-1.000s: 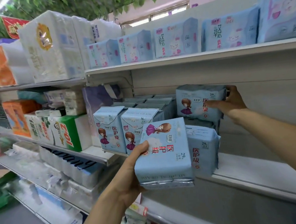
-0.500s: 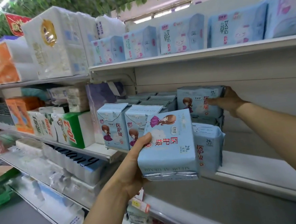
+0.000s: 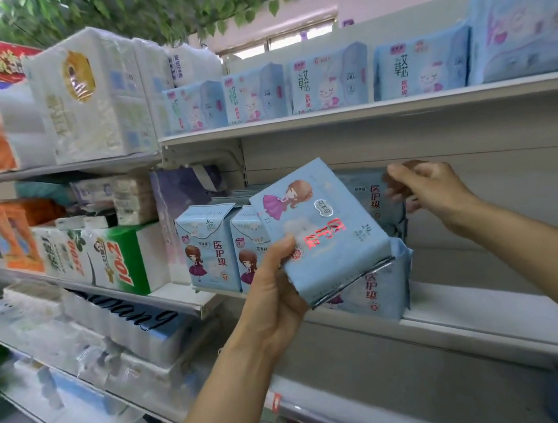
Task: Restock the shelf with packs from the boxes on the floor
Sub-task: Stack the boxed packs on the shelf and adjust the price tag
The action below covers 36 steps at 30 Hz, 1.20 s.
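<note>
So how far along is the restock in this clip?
Partly done: two upright blue packs and a pack at the shelf edge already sit on the middle shelf. In hand: the left hand holds a tilted pack, while the right hand reaches the rear stack. Left: bare shelf to the right; boxes unseen.

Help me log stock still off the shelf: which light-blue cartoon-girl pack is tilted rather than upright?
The pack gripped by the left hand, held tilted in front of the shelf; the others stand upright on it.
</note>
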Tool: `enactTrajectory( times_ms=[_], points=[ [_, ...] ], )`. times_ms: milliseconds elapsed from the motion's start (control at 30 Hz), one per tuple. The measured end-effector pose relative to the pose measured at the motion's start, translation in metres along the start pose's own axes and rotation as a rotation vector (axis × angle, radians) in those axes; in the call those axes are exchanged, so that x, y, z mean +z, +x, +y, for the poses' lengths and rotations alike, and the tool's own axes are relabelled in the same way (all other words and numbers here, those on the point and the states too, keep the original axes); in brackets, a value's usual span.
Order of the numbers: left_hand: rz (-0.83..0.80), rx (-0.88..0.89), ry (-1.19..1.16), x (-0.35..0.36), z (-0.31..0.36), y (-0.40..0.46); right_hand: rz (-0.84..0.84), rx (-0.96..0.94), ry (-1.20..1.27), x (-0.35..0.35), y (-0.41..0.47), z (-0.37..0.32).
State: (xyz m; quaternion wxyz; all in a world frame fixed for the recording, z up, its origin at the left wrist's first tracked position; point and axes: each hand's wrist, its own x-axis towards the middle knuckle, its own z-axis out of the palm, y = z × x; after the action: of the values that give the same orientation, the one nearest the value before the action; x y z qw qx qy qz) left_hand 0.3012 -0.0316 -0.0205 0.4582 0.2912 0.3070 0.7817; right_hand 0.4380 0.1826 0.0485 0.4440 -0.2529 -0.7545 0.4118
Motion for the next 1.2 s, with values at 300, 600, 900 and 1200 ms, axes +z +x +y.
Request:
enactTrajectory(
  times_ms=[300,600,900,1200],
  points=[
    [0.084,0.194,-0.140,0.037,-0.024,0.029,-0.424,0.304,0.392,0.011,-0.048,-0.032],
    [0.162,-0.025,0.275,0.027,-0.031,0.025,0.079,0.125,0.192,0.002,-0.023,-0.013],
    [0.194,-0.107,0.273,-0.003,-0.038,0.015,0.041,0.052,-0.134,-0.004,0.023,0.020],
    [0.221,-0.086,0.237,-0.007,-0.040,0.019,-0.012,0.066,-0.223,0.010,0.032,0.018]
  ],
)
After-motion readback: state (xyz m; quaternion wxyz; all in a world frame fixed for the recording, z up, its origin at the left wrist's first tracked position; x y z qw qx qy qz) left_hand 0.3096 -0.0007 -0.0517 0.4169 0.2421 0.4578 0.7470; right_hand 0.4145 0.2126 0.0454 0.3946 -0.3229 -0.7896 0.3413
